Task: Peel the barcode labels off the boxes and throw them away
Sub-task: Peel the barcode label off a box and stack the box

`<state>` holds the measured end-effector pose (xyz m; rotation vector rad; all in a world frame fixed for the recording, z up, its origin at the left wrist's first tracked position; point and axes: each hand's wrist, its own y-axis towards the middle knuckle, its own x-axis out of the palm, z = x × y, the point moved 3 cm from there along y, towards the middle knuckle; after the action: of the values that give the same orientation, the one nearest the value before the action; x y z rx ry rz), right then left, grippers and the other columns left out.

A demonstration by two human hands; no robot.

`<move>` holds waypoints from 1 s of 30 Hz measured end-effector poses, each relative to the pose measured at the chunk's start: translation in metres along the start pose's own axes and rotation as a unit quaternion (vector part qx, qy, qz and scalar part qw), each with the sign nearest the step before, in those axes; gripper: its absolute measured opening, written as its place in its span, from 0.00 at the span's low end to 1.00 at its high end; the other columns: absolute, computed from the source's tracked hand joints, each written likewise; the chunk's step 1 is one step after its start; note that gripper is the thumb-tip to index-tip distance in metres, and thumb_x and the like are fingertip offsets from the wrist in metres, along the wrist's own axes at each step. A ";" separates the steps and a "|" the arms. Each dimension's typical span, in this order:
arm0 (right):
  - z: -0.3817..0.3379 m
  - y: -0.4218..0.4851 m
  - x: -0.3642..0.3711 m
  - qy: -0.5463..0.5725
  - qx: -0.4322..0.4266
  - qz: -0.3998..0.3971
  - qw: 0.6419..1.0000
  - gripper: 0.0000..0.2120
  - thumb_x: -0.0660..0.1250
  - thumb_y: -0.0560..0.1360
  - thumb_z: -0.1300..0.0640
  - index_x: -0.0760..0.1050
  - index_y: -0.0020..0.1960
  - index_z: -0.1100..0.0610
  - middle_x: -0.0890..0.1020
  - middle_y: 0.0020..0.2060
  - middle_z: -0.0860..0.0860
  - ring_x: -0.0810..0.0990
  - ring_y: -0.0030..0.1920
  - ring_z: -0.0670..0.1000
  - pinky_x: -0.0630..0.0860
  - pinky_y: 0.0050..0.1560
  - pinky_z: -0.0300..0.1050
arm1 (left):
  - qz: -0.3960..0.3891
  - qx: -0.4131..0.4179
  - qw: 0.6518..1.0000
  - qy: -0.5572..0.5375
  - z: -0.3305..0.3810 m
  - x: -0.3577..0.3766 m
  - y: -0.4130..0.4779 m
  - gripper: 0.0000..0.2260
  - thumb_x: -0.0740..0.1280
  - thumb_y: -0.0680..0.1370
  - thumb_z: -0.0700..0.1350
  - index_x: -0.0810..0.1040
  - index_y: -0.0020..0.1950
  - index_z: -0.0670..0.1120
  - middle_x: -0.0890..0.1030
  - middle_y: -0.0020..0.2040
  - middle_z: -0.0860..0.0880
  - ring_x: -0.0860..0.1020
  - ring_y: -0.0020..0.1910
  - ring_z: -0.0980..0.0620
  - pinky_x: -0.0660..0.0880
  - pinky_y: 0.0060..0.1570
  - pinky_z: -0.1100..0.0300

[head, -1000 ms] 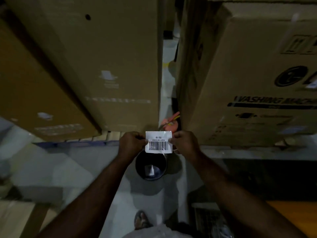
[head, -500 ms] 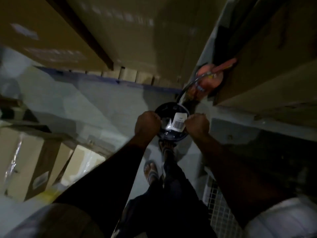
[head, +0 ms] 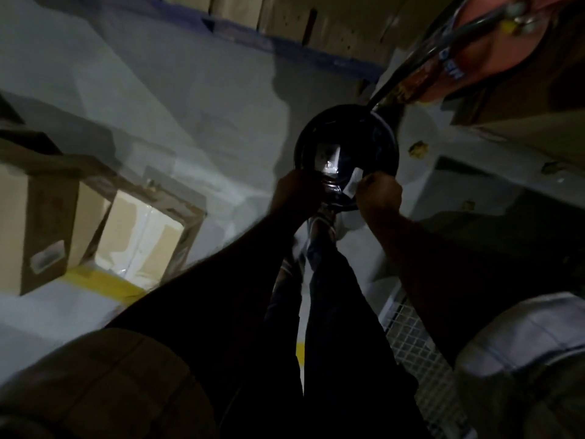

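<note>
the black bin (head: 376,137) stands on the pale floor, seen from almost straight above. the right hand (head: 378,196) hovers at the bin's near-right rim, fingers curled tight, pinching a small white barcode label (head: 353,184). the label sticks out from the fingertips toward the bin's middle, tilted on edge, over the open mouth and not yet dropped in.

the left hand (head: 296,193) is at the bin's near-left rim, knuckles up and fingers curled under. it is dark and blurred there (i cannot tell whether it grips the rim, the lining, or nothing). a strip of the bin's glossy inside shows between the two hands, and the label lies on the right hand's side of that strip.

deeper in the bin, near its middle, lie pale paper scraps (head: 327,156).

past the bin's far-right rim is a red fire extinguisher (head: 474,58), its dark hose running down to the rim. well apart to the bin's left stand cardboard boxes (head: 47,217) beside a yellow floor line (head: 104,282). on the near-right side lies a wire mesh (head: 411,337).
</note>
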<state>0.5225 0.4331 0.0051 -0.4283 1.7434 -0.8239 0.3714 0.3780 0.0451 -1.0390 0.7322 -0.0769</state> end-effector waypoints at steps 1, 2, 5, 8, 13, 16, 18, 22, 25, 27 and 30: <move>-0.006 -0.004 0.002 -0.021 -0.016 -0.012 1.000 0.14 0.58 0.82 0.59 0.77 0.60 0.67 0.81 0.59 0.64 0.78 0.62 0.63 0.73 0.58 0.50 | 0.002 -0.004 1.000 0.007 -0.007 -0.003 -0.002 0.13 0.62 0.80 0.47 0.81 0.58 0.43 0.82 0.60 0.43 0.79 0.60 0.43 0.73 0.55 0.55; -0.011 -0.008 0.005 -0.037 -0.032 -0.024 0.999 0.14 0.57 0.82 0.61 0.76 0.61 0.67 0.80 0.59 0.64 0.78 0.62 0.63 0.72 0.59 0.51 | -0.002 -0.016 1.000 0.009 -0.015 -0.005 -0.003 0.13 0.62 0.80 0.47 0.81 0.58 0.43 0.82 0.59 0.43 0.79 0.60 0.43 0.74 0.56 0.55; -0.029 -0.021 0.011 -0.069 -0.074 -0.043 0.994 0.14 0.57 0.80 0.62 0.75 0.60 0.67 0.80 0.59 0.65 0.78 0.61 0.65 0.73 0.59 0.53 | 0.010 -0.052 0.998 -0.017 -0.040 -0.019 -0.007 0.12 0.63 0.79 0.47 0.82 0.56 0.42 0.83 0.57 0.45 0.80 0.59 0.45 0.74 0.54 0.57; -0.062 -0.049 0.018 -0.081 -0.118 -0.085 0.986 0.14 0.60 0.80 0.61 0.77 0.60 0.66 0.80 0.59 0.63 0.78 0.62 0.63 0.72 0.59 0.49 | 0.025 -0.083 0.994 -0.069 -0.065 -0.043 -0.018 0.12 0.62 0.79 0.44 0.81 0.53 0.39 0.84 0.54 0.42 0.81 0.56 0.43 0.77 0.57 0.55; -0.142 -0.110 0.051 -0.033 -0.223 -0.080 0.971 0.09 0.64 0.77 0.58 0.81 0.52 0.60 0.84 0.53 0.60 0.81 0.57 0.62 0.74 0.56 0.49 | 0.089 -0.122 0.979 -0.139 -0.138 -0.089 -0.052 0.11 0.61 0.78 0.45 0.82 0.50 0.42 0.82 0.57 0.41 0.78 0.59 0.40 0.72 0.52 0.57; -0.194 -0.156 0.084 -0.029 -0.285 -0.111 0.952 0.06 0.67 0.76 0.55 0.80 0.43 0.57 0.85 0.45 0.57 0.82 0.50 0.60 0.77 0.52 0.48 | 0.119 -0.146 0.963 -0.191 -0.202 -0.111 -0.076 0.10 0.62 0.78 0.43 0.82 0.50 0.42 0.83 0.54 0.42 0.80 0.56 0.41 0.74 0.50 0.57; -0.225 -0.190 0.107 -0.029 -0.318 -0.122 0.940 0.07 0.68 0.76 0.53 0.76 0.40 0.53 0.85 0.44 0.56 0.82 0.49 0.59 0.78 0.51 0.48 | 0.130 -0.155 0.951 -0.234 -0.248 -0.122 -0.095 0.12 0.61 0.79 0.43 0.82 0.54 0.41 0.83 0.54 0.42 0.80 0.55 0.43 0.76 0.51 0.56; -0.270 -0.251 0.166 -0.055 -0.360 -0.136 0.922 0.11 0.68 0.77 0.49 0.74 0.38 0.52 0.84 0.41 0.53 0.82 0.47 0.57 0.77 0.49 0.45 | 0.178 -0.175 0.898 -0.362 -0.344 -0.138 -0.140 0.15 0.61 0.80 0.46 0.83 0.51 0.39 0.84 0.52 0.41 0.81 0.54 0.41 0.77 0.56 0.51; -0.299 -0.293 0.208 -0.080 -0.380 -0.142 0.911 0.12 0.68 0.76 0.48 0.74 0.37 0.52 0.84 0.41 0.55 0.82 0.47 0.59 0.78 0.48 0.47 | 0.204 -0.200 0.892 -0.349 -0.420 -0.148 -0.169 0.16 0.63 0.80 0.48 0.83 0.46 0.36 0.85 0.46 0.37 0.82 0.50 0.39 0.77 0.53 0.48; -0.313 -0.314 0.235 -0.096 -0.383 -0.150 0.906 0.12 0.68 0.76 0.48 0.74 0.37 0.52 0.85 0.42 0.57 0.82 0.47 0.59 0.79 0.49 0.48 | 0.209 -0.229 0.879 -0.363 -0.474 -0.148 -0.188 0.17 0.63 0.80 0.49 0.83 0.47 0.35 0.84 0.46 0.36 0.82 0.50 0.38 0.78 0.53 0.48; -0.327 -0.327 0.274 -0.143 -0.379 -0.164 0.900 0.13 0.68 0.76 0.47 0.74 0.38 0.53 0.84 0.44 0.58 0.82 0.48 0.60 0.78 0.49 0.47 | 0.207 -0.272 0.859 -0.380 -0.544 -0.138 -0.201 0.17 0.63 0.80 0.50 0.82 0.50 0.36 0.84 0.49 0.36 0.82 0.52 0.37 0.78 0.56 0.46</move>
<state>0.0874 0.1312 0.0993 -1.3251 1.6777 -0.2413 0.0030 -0.0851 0.1167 -1.2910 0.2200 0.9213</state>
